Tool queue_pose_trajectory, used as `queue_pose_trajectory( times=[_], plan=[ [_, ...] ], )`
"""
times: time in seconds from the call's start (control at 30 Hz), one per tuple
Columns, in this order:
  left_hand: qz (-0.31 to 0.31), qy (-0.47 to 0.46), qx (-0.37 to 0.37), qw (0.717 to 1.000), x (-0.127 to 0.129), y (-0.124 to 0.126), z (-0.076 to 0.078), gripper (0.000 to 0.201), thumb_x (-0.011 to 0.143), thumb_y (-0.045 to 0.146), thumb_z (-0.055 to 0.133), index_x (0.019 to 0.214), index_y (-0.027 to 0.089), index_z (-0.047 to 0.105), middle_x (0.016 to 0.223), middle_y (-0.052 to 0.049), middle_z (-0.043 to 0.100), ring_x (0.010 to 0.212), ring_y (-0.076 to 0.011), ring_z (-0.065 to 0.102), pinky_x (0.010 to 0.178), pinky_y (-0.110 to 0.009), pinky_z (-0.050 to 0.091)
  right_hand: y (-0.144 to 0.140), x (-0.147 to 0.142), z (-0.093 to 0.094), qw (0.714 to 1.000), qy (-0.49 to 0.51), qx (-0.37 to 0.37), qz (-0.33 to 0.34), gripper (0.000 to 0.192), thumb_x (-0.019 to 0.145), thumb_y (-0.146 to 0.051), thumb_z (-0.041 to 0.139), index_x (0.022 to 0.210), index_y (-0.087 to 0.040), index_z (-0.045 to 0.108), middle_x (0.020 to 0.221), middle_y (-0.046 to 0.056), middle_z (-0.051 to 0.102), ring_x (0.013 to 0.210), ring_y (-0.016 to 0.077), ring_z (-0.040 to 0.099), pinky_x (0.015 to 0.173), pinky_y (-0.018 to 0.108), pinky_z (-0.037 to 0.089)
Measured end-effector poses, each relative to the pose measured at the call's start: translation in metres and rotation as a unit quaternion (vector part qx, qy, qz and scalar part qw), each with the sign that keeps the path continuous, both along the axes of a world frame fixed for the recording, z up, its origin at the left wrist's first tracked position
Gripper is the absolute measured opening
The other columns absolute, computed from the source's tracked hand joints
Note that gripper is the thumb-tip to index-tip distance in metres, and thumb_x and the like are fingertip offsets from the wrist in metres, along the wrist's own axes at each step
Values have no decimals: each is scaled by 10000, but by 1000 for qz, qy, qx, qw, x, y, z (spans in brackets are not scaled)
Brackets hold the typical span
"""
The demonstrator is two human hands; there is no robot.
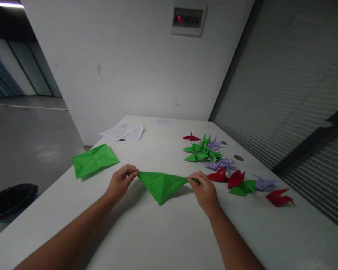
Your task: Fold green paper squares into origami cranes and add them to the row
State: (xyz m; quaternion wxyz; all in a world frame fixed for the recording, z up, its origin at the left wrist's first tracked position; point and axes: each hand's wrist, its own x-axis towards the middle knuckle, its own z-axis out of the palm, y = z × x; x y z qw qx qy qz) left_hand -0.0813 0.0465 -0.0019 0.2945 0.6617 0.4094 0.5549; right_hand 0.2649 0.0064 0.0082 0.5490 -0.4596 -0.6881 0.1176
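A green paper folded into a triangle [162, 184] is stretched between both hands just above the white table [163, 232], its point hanging toward me. My left hand [120, 181] pinches the triangle's left corner. My right hand [204, 189] pinches its right corner. A second green sheet [94, 160], creased and lying flat, rests on the table to the left of my left hand.
Folded paper cranes in green [201, 152], purple [222, 164] and red [278, 197] lie scattered on the table's right side. White printed papers [124, 132] sit at the far left. A shuttered wall [298, 93] runs along the right. A black bin [9, 198] stands on the floor at left.
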Motion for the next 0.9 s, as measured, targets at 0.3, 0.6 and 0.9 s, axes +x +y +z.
queue_pose_trajectory(
  times=[0.3,0.6,0.9],
  plan=[
    [-40,-174,-96,979,6,-4,3,208,778,324,839,894,188,733,712,4,646,657,-130,564,609,-241,460,-4,-1,-9,984,117,-134,-2,262,905,-452,662,875,-192,659,624,-41,525,501,116,416,477,243,320],
    [-12,-165,-134,977,9,-1,4,254,744,316,843,889,177,687,692,31,599,602,-101,504,541,-215,389,6,-5,-15,951,187,-244,4,378,747,-550,783,795,-197,658,487,-73,439,409,98,326,395,225,193],
    [-61,-299,-132,943,10,-6,15,199,763,260,830,830,181,660,700,32,615,618,-91,565,582,-210,455,-9,-16,3,879,372,-274,117,403,707,-478,872,827,-199,607,546,-76,541,383,54,402,395,172,258]
  ],
)
